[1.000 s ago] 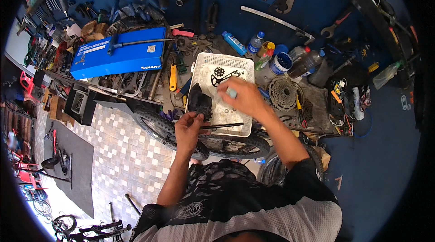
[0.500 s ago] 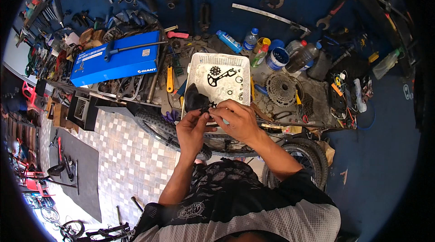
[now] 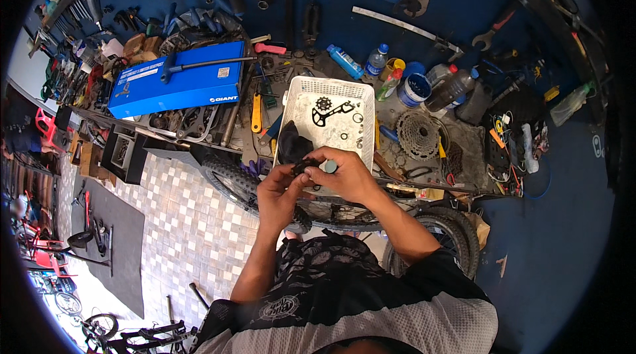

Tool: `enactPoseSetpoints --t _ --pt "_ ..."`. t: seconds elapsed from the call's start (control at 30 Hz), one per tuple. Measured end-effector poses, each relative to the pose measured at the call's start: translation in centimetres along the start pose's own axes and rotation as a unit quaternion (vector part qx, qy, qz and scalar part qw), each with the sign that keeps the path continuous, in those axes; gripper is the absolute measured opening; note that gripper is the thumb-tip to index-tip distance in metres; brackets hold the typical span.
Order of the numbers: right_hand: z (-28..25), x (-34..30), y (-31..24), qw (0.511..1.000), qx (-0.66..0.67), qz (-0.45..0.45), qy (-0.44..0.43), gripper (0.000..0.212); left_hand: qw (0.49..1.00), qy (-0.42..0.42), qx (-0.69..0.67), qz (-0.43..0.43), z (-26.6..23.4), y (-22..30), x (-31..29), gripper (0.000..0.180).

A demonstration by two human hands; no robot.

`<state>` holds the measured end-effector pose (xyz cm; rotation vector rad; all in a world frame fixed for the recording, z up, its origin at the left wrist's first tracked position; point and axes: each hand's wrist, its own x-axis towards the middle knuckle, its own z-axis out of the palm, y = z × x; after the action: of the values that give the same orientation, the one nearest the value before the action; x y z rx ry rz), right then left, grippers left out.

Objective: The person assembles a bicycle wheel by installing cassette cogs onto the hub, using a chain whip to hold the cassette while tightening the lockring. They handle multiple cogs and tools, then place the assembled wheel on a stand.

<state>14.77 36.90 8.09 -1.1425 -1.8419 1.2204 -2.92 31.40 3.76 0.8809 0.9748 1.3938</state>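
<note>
Just past the near edge of a white plastic basket (image 3: 366,149), my two hands are close together. Between the fingertips of my left hand (image 3: 275,192) is a small dark toothed pulley wheel (image 3: 303,166), partly covered by fingers. My right hand (image 3: 351,176) is closed with its fingertips at the wheel, and a slim tool with a round grey-green end (image 3: 329,166) sticks out of its grip. The tool's other end is hidden. A black cloth (image 3: 293,145) lies over the basket's near left corner. Inside the basket are another toothed pulley wheel (image 3: 323,103), a black derailleur cage plate (image 3: 333,113) and small rings (image 3: 344,136).
Right of the basket lies a large cassette (image 3: 417,135), with bottles (image 3: 377,60) and a blue-and-white tub (image 3: 415,89) behind it. To the left are a yellow-handled tool (image 3: 256,113) and a long blue box (image 3: 175,82) bearing a T-handle tool. Tyres (image 3: 232,182) stand below the bench edge.
The view has shifted slightly, so the bench sits further right and lower. The pulley wheel now shows more between my fingers, and the tool's round end has come up into plainer view.
</note>
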Motion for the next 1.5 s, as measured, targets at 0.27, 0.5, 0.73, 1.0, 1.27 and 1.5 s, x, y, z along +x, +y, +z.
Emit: enactPoseSetpoints --t 0.27,0.5,0.73,1.0,1.27,1.5 --pt "-7.2 5.2 2.6 0.958 -0.277 0.038 0.064 0.024 0.997 0.039 -0.004 -0.072 -2.7 -1.0 -0.1 0.017" --pt "-4.4 6.8 8.0 0.813 -0.557 0.045 -0.166 0.02 0.995 0.061 -0.006 -0.077 -3.5 -0.9 -0.3 0.014" --pt "-0.9 5.3 10.5 0.794 -0.566 0.013 -0.221 0.017 0.994 0.075 -0.002 -0.073 -4.1 -1.5 -0.3 0.014" --pt "0.2 5.0 11.4 0.824 -0.539 0.037 -0.172 0.019 0.993 0.077 -0.024 -0.083 -3.6 -1.8 0.1 0.012" --pt "-2.3 5.6 9.1 0.768 -0.601 0.051 -0.217 0.018 0.993 0.074 -0.032 -0.085 -3.4 -2.1 0.1 0.012" --pt "-2.4 5.6 9.4 0.757 -0.601 0.052 -0.249 0.02 0.993 0.065 -0.037 -0.092 -3.2 -2.1 0.2 0.013"
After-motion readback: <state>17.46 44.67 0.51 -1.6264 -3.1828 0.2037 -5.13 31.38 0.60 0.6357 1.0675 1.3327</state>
